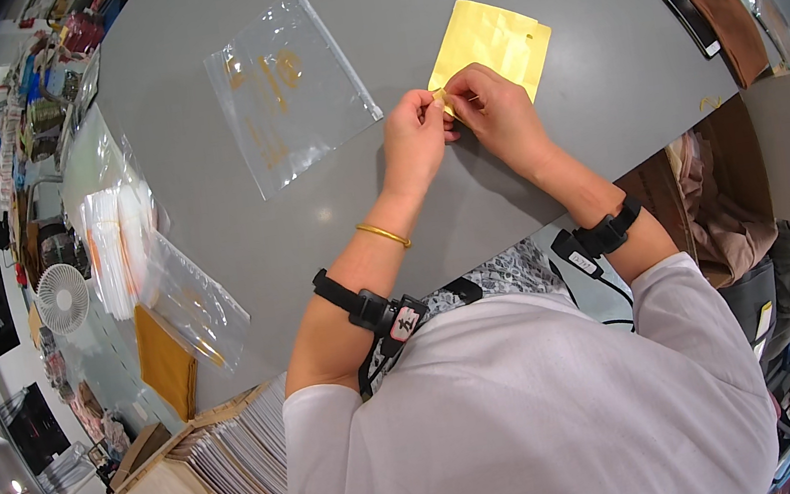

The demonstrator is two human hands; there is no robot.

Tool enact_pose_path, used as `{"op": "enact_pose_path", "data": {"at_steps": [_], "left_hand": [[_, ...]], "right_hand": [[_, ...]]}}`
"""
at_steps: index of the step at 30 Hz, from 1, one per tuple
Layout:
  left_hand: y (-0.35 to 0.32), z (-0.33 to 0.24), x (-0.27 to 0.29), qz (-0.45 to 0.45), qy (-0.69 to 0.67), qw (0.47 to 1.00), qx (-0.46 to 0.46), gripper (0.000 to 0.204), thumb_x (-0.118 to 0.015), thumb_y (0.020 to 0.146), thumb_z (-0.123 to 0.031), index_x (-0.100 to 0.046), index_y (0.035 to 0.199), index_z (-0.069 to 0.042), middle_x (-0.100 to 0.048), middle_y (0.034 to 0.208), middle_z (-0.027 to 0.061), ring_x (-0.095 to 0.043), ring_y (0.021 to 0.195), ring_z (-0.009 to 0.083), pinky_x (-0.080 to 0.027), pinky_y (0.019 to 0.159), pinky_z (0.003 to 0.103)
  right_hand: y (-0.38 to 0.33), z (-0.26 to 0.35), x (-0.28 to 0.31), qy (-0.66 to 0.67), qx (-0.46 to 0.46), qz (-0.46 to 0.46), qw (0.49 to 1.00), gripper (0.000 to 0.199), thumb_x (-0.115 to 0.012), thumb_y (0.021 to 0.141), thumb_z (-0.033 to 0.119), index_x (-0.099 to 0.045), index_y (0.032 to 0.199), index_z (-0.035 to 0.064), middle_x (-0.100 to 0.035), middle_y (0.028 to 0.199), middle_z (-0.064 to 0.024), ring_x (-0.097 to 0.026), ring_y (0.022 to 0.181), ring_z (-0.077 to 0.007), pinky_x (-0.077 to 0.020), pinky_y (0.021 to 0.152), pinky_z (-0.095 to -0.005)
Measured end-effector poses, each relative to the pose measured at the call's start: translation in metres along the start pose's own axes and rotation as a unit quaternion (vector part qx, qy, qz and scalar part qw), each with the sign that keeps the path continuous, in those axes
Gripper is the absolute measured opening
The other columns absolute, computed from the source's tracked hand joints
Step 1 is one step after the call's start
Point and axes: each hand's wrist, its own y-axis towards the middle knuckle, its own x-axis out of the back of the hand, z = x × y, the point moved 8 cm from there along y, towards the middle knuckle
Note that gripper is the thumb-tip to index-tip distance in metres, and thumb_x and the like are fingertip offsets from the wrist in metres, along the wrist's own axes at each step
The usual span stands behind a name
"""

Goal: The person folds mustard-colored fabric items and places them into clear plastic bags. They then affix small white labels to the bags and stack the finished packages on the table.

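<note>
A flat, squarish yellow paper piece (499, 40) with a small dark spot near its right edge lies on the grey table. At its near left corner my left hand (414, 140) is closed in a pinch on a small yellow bit, which looks like part of that paper. My right hand (501, 119) meets it there, its thumb and fingertips also pinched together; its fingers hide what they hold. To the left of my hands lies a clear plastic zip bag (292, 90) with gold-brown printing, touched by neither hand.
A phone (689, 20) and a folded brown cloth (714, 15) lie at the right edge. Clear bags (196, 300), a white stack (120, 247) and a mustard packet (164, 363) sit at the left. Below stands a box of upright sheets (234, 464); an open carton (738, 133) holds pinkish-brown material.
</note>
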Motion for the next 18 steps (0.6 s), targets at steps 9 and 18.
{"op": "enact_pose_path", "data": {"at_steps": [9,18], "left_hand": [[-0.002,-0.005,-0.001,0.006,-0.028,1.000,-0.010,0.013,-0.052,0.109,-0.006,-0.061,0.111,0.004,-0.067,0.091,0.0062,-0.066,0.076,0.0115,-0.063,0.071,0.028],[-0.001,-0.001,0.000,0.036,0.000,0.999,-0.008,0.013,-0.051,0.109,-0.004,-0.061,0.114,0.003,-0.069,0.099,0.0079,-0.069,0.081,0.0128,-0.064,0.075,0.029]], "right_hand": [[0.005,-0.027,-0.005,0.180,-0.127,0.055,0.974,0.017,-0.071,0.096,0.009,-0.068,0.103,-0.0053,-0.076,0.099,-0.0131,-0.077,0.092,-0.0206,-0.0609,0.081,-0.0324],[0.007,-0.021,-0.008,0.163,-0.145,0.111,0.970,0.016,-0.072,0.094,0.009,-0.068,0.102,-0.0046,-0.076,0.096,-0.0110,-0.076,0.092,-0.0196,-0.0611,0.079,-0.0320]]}}
